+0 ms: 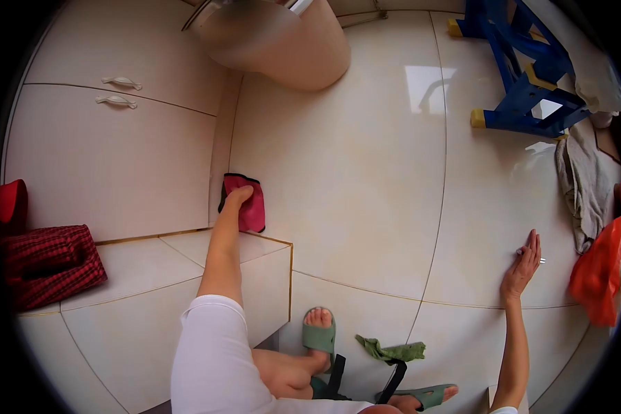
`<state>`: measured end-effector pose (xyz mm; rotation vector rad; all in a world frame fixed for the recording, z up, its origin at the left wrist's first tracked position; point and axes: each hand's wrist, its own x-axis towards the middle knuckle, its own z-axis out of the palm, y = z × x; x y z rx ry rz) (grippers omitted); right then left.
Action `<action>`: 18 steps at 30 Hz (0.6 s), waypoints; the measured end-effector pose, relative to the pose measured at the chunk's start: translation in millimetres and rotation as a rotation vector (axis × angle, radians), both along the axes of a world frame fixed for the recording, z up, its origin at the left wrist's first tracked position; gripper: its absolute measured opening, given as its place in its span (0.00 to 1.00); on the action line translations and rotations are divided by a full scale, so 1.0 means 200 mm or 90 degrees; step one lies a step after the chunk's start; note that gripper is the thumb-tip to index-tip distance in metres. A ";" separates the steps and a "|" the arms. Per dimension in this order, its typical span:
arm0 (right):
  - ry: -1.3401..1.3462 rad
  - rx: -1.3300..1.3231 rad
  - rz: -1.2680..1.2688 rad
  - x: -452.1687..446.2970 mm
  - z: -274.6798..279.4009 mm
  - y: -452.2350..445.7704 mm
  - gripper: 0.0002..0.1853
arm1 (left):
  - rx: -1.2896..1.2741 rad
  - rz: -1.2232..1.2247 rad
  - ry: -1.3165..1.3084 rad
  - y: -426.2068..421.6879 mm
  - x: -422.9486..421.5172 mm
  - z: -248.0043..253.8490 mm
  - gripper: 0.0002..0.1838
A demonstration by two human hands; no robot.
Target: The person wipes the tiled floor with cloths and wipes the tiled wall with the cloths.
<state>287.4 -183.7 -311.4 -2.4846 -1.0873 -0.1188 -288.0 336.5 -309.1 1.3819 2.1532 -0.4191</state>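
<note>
My left hand [241,194] is on a pinkish-red cloth [254,210] with dark edging, low down where the cabinet base meets the tiled floor. Its fingers are bent over the cloth and partly hidden. On the other side, my right hand [522,268] is stretched out low over the pale tiles, fingers extended and close together. Small whitish bits show at either side of those fingers, too small to make out. I cannot tell whether the right palm touches the floor.
A pale bin [310,48] stands ahead, beside the cabinet [117,159]. Blue stools [524,96] are at the upper right, above a grey cloth [586,179] and an orange-red plastic bag [600,276]. A red checked bag [55,265] lies on the tiled ledge [145,262]. A green leaf [390,350] lies between my sandals.
</note>
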 end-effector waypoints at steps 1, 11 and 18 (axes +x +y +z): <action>0.001 0.001 0.000 0.00 0.00 0.00 0.06 | 0.032 0.060 -0.017 -0.04 0.07 0.05 0.34; -0.022 0.003 -0.015 -0.01 -0.01 0.00 0.05 | 0.205 0.040 0.275 -0.38 0.53 -0.08 0.37; -0.022 0.020 -0.011 -0.01 -0.02 -0.02 0.05 | 0.360 -0.310 -0.051 -1.26 1.05 0.06 0.33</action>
